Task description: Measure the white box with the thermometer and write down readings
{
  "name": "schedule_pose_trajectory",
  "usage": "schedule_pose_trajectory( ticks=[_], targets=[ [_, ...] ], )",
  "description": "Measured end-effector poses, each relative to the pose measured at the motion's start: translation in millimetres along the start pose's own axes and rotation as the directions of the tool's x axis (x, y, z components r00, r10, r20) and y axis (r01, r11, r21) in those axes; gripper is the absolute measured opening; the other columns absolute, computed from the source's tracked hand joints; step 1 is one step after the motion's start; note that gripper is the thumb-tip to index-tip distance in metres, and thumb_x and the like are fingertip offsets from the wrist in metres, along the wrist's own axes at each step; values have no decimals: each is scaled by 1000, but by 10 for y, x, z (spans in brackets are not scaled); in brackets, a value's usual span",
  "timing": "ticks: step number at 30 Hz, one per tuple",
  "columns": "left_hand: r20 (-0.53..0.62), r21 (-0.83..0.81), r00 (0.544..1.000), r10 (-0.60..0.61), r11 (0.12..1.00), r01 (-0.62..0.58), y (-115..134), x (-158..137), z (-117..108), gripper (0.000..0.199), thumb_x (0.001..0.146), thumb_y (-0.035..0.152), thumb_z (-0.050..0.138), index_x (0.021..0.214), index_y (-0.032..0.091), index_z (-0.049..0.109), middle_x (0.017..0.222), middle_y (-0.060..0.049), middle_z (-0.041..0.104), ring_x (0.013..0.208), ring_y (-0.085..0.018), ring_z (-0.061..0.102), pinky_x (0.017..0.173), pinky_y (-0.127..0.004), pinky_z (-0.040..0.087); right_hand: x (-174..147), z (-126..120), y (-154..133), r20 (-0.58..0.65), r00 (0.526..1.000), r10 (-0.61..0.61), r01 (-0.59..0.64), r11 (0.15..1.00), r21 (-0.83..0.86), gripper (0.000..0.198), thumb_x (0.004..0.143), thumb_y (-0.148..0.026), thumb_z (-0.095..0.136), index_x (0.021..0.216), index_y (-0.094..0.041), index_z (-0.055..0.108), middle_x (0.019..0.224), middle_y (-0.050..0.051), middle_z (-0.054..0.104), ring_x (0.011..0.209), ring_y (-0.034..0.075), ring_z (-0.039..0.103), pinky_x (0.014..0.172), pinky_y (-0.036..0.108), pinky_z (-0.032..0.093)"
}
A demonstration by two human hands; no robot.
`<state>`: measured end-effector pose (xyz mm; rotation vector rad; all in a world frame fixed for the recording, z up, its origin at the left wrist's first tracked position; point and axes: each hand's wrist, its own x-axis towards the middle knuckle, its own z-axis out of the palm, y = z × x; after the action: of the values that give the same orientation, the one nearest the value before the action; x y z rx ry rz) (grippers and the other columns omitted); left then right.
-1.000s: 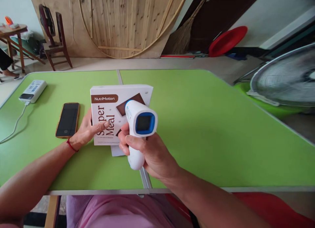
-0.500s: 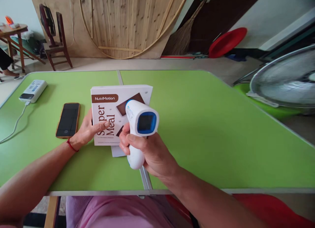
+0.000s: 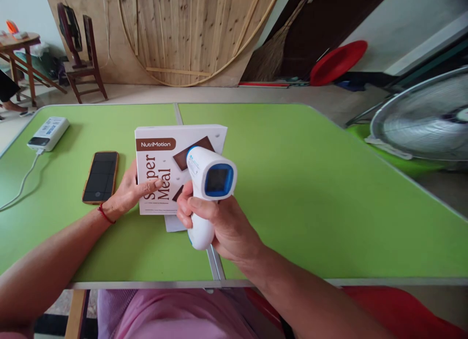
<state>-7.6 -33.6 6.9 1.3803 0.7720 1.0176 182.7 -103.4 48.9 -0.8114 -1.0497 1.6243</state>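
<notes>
My left hand (image 3: 129, 190) grips the left edge of a white box (image 3: 153, 173) printed "NutriMotion Super Meal", its thumb across the front and its other fingers hidden behind. The box is raised with its front facing me. In my right hand (image 3: 219, 217) is a white and blue infrared thermometer (image 3: 214, 175), held by the handle in front of the box's lower right. Its small screen, dark, faces me; its nose points at the box. A white flat piece (image 3: 174, 224) shows beneath the box, partly hidden.
On the green table (image 3: 310, 197), a phone (image 3: 101, 177) lies left of my left hand. Farther left sits a white power bank (image 3: 49, 133) with a cable (image 3: 24, 180). A large fan (image 3: 427, 119) stands beyond the right edge; a person's foot (image 3: 13, 107) shows at far left.
Almost nothing differs. The whole view has shifted very slightly, and both hands keep their hold on the box and the thermometer.
</notes>
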Motion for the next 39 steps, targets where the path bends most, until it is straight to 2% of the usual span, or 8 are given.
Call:
schedule_pose_trajectory(
  ticks=[10,17,20,22,24,27,32,39],
  targets=[
    [21,36,1000,-3,999,2,101,10,29,62,78,42,78,128,16,54,102,-11,74,106,-32,67,83,-40,57,-10,-28,40,44,999,-19,18,1000,5,14,80,-30,70,79,-21,59,61,-5,57,55,10,52,56,27,42],
    [47,144,999,-22,990,15,160,34,-6,51,77,47,77,112,14,62,100,-10,72,99,-30,68,83,-42,57,-18,-13,-12,42,998,47,-46,999,-14,21,76,-38,72,83,-22,60,60,-5,55,53,10,50,54,27,41],
    [76,267,996,-37,963,15,245,43,-43,47,79,47,75,111,15,64,104,-11,72,104,-32,66,87,-45,56,-90,-102,-140,81,994,69,-61,993,-98,28,75,-42,71,93,-23,62,63,-4,57,52,12,51,52,29,42],
    [144,324,988,-56,946,7,323,46,-71,43,79,44,75,110,15,66,104,-11,73,107,-34,66,89,-46,56,-128,-255,-260,61,998,-23,36,974,-223,28,77,-42,71,95,-24,62,66,-2,59,55,14,53,53,31,44],
    [225,366,971,-85,931,-4,401,47,-94,40,80,40,76,112,17,68,108,-11,74,110,-34,66,91,-47,57,-120,-498,-377,-10,983,-186,165,893,-419,26,77,-43,72,94,-26,62,71,0,62,60,17,56,55,33,47],
    [319,360,942,-101,933,-21,477,48,-110,47,80,32,76,124,20,64,122,-11,70,115,-33,64,94,-48,56,-12,-974,-481,-98,930,-353,156,623,-767,27,72,-42,77,88,-26,63,81,3,67,75,22,63,67,38,52],
    [325,289,932,-161,955,65,465,60,-107,52,82,34,75,131,21,60,124,-12,70,112,-32,67,93,-47,57,183,-1590,-366,-41,968,-249,27,267,-963,39,78,-36,64,115,-23,65,103,10,70,93,29,66,77,43,54],
    [198,301,966,-169,948,104,445,53,-137,50,75,39,82,118,17,68,99,-11,76,94,-33,71,77,-44,61,204,-1602,-187,57,996,-68,47,-143,-989,36,80,-19,57,114,-26,66,96,7,72,84,28,65,77,43,50]
  ],
)
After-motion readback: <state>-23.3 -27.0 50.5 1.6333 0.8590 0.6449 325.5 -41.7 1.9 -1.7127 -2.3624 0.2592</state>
